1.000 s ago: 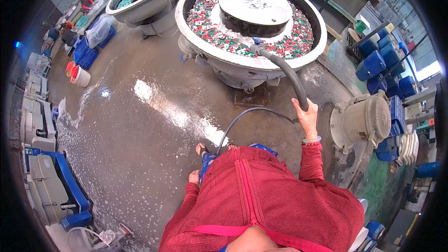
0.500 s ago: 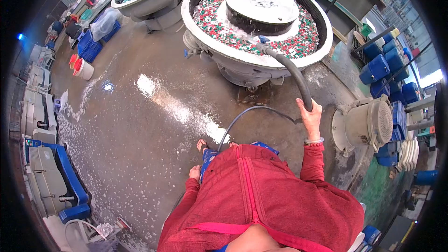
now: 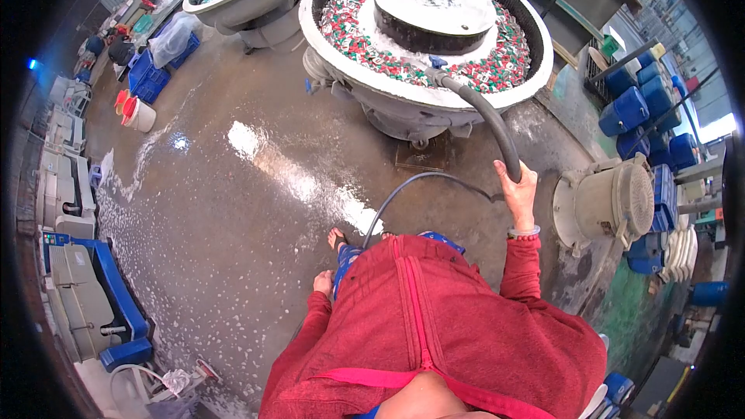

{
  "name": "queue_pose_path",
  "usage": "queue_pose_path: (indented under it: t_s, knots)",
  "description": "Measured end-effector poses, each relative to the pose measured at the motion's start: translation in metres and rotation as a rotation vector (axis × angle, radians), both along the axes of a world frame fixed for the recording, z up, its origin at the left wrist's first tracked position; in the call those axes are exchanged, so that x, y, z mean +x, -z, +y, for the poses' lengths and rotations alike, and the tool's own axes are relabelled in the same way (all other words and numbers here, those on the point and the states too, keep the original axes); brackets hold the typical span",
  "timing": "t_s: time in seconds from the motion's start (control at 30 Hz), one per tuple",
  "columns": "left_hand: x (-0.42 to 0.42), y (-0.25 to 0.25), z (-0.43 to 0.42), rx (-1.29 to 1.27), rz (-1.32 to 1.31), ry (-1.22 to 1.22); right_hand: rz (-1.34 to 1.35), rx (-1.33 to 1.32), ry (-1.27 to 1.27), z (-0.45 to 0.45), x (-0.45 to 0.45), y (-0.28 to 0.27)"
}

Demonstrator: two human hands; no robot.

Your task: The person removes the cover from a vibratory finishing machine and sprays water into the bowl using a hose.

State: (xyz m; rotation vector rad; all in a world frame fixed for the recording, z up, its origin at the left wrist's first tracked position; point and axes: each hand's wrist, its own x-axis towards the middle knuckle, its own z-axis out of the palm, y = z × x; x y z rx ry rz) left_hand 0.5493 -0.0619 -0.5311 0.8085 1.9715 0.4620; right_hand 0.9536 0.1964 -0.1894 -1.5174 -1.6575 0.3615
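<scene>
My right hand point(image 3: 521, 194) is wrapped round a thick dark grey hose point(image 3: 490, 112), held out in front of me at waist height. The hose arches up over the rim of a large round tub point(image 3: 314, 27). Its nozzle end, with a blue valve handle point(image 3: 438, 62), lies above many small red, green and white pieces point(image 3: 349, 23). White foam surrounds the raised round centre cover point(image 3: 434, 0) of the tub. My left hand point(image 3: 323, 282) hangs beside my thigh, fingers curled, with nothing visible in it.
A thinner hose point(image 3: 419, 178) curves over the wet floor by my feet. A beige motor-like drum point(image 3: 605, 202) stands at right, near blue barrels point(image 3: 625, 112). A second tub point(image 3: 256, 0), blue crates point(image 3: 149, 77) and a white bucket point(image 3: 140, 116) are further off at left.
Water splashing left of the nozzle half a second ago shows less now. The nozzle has shifted very slightly up and left; my right hand keeps its grip on the hose.
</scene>
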Motion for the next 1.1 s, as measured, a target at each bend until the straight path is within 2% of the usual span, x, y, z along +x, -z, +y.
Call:
queue_pose_path:
  t_s: [0.1,0.3,0.6,0.9,1.1]
  knots:
    - [-0.001,-0.002,0.002,0.045,-0.062,-0.013,-0.028,0.003,0.015,-0.001,0.004,0.002]
    - [-0.002,-0.011,0.006,-0.072,-0.116,-0.051,0.011,0.044,0.013,-0.003,0.004,0.001]
    - [-0.008,0.006,-0.007,-0.140,-0.304,-0.268,0.002,0.007,0.000,-0.003,0.002,0.002]
    - [-0.007,-0.001,-0.013,-0.061,-0.197,-0.126,0.017,0.001,-0.012,-0.003,-0.004,0.001]
    - [-0.010,0.008,-0.009,-0.108,-0.213,-0.170,0.004,0.014,-0.004,-0.001,-0.003,0.001]
